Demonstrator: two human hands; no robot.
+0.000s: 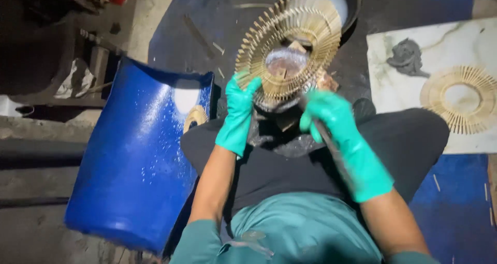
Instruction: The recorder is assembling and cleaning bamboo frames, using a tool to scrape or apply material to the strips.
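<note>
I sit cross-legged in dark trousers and wear green rubber gloves. My left hand (238,114) grips the lower left rim of a round sunburst frame (290,46) made of many thin wooden sticks around a small round mirror. My right hand (336,124) is closed around a dark stick-like tool (331,150) whose tip reaches the frame's lower edge; the tool is blurred. The frame is held tilted above my lap.
A curved blue plastic barrel piece (140,160) lies at my left. At right, a white marble slab (393,83) carries a second sunburst frame (461,98) and a grey lump (409,57). A dark bowl (352,5) sits behind the held frame.
</note>
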